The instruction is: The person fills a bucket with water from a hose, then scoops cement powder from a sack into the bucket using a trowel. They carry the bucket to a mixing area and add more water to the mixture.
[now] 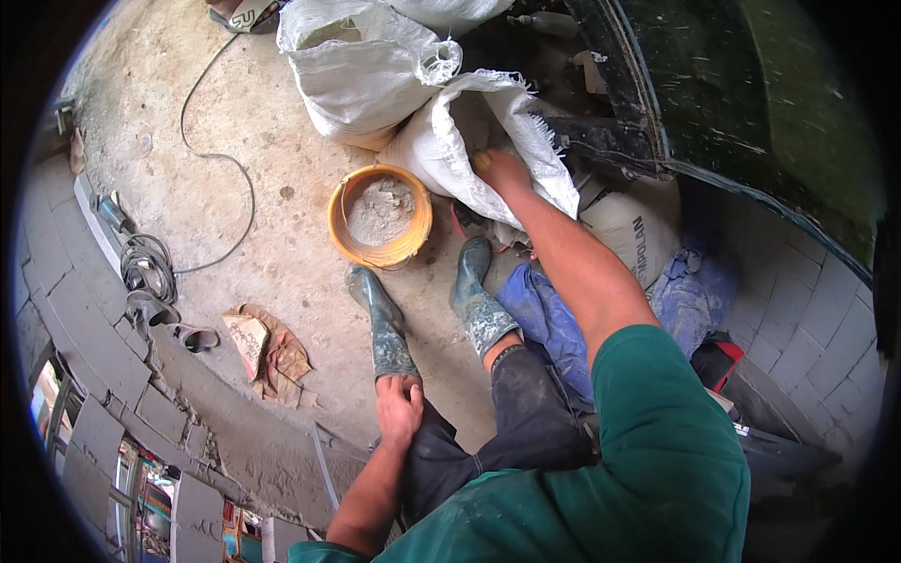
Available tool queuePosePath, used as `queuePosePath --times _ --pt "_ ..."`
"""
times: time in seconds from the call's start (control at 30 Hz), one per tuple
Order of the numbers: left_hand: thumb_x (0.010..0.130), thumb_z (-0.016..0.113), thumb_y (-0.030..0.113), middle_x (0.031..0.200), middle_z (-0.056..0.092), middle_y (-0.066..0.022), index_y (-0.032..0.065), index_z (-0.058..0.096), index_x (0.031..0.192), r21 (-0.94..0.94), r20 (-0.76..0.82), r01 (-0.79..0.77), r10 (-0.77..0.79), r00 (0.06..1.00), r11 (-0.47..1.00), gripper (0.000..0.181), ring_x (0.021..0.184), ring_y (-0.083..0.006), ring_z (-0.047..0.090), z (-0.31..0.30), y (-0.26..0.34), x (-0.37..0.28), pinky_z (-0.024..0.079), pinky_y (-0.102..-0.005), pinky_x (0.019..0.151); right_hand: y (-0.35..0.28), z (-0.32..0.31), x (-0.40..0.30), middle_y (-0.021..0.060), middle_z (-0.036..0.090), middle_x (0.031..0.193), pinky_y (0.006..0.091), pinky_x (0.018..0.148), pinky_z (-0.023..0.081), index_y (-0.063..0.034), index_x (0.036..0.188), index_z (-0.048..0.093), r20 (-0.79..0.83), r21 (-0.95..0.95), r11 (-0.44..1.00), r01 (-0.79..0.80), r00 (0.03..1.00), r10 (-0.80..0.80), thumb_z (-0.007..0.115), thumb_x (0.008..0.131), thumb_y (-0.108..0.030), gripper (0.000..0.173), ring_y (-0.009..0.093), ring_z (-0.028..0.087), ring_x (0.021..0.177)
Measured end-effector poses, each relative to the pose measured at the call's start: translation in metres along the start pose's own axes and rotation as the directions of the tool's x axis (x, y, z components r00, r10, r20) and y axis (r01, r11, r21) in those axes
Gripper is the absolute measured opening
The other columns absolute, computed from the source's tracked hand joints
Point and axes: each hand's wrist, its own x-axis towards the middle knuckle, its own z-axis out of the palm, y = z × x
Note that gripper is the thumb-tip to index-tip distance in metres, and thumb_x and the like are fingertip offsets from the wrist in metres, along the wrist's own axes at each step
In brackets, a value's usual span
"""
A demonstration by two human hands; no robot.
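Observation:
My right hand [505, 173] reaches into the mouth of an open white woven sack [450, 130] with frayed edges. It is closed around a small yellow object [482, 162], perhaps a tool handle; the rest is hidden. On my left knee, near the top of the rubber boot [389, 327], rests my left hand [399, 409], thumb apart and holding nothing. Between the boots and the sacks stands a yellow bucket [339, 236] with a wire handle. Grey powder [382, 211], lumpy on top, lies inside it.
Another white sack [355, 88] stands beyond the bucket. A dark-framed glass panel [746, 91] is at upper right. Blue sheeting [538, 302] lies beside my right boot. At left are a torn paper bag [271, 352], sandals [193, 338] and a corded power tool [111, 211].

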Motion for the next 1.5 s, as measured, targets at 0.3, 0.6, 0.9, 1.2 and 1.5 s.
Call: queuePosePath --times 0.3,0.6,0.9,1.2,1.5 --pt "0.086 0.065 0.021 0.123 0.059 -0.0234 0.0056 0.065 0.117 -0.009 -0.010 -0.015 0.015 1.000 1.000 0.035 0.108 -0.0433 0.060 -0.012 0.003 0.002 0.050 -0.0491 0.092 -0.010 0.003 0.011 0.0227 0.069 0.113 0.0424 0.092 0.051 -0.0057 0.117 0.069 -0.105 0.337 0.930 0.149 0.987 -0.120 0.070 0.081 -0.040 0.050 0.039 0.066 0.107" --pt "0.086 0.065 0.021 0.123 0.059 -0.0233 0.0050 0.065 0.118 0.024 0.008 -0.033 0.033 0.999 0.999 0.036 0.108 -0.0433 0.060 -0.010 0.003 0.003 0.050 -0.0484 0.093 0.012 0.034 0.020 0.0202 0.070 0.116 0.0387 0.093 0.051 -0.0032 0.121 0.068 -0.096 0.604 0.784 0.145 0.989 -0.110 0.077 0.074 -0.034 0.057 0.032 0.068 0.107" --pt "0.085 0.066 0.023 0.124 0.058 -0.0222 0.0049 0.064 0.119 0.063 0.021 -0.006 0.005 1.000 0.998 0.039 0.111 -0.0415 0.058 -0.001 0.005 0.000 0.049 -0.0475 0.094 0.021 -0.009 -0.039 0.0172 0.072 0.107 0.0357 0.088 0.051 -0.0068 0.122 0.068 -0.037 0.664 0.740 0.112 0.993 -0.116 0.077 0.080 -0.029 0.049 0.028 0.069 0.096" --pt "0.085 0.066 0.024 0.119 0.058 -0.0225 0.0053 0.064 0.118 0.061 -0.010 -0.020 0.020 1.000 0.998 0.038 0.110 -0.0414 0.057 0.009 0.005 -0.001 0.049 -0.0487 0.093 0.026 -0.066 -0.088 0.0069 0.070 0.091 0.0278 0.046 0.047 -0.0073 0.130 0.062 0.104 0.765 0.643 -0.015 0.989 -0.101 0.075 0.084 -0.022 0.049 0.011 0.053 0.049" --pt "0.084 0.067 0.024 0.115 0.059 -0.0230 0.0032 0.065 0.116 0.040 -0.036 -0.023 0.025 0.999 0.999 0.038 0.113 -0.0416 0.054 0.010 0.001 -0.004 0.046 -0.0497 0.095 0.038 -0.095 -0.129 0.0046 0.069 0.089 0.0240 0.045 0.045 -0.0067 0.131 0.061 0.060 0.798 0.602 0.022 0.991 -0.116 0.074 0.085 -0.018 0.050 0.007 0.052 0.051"
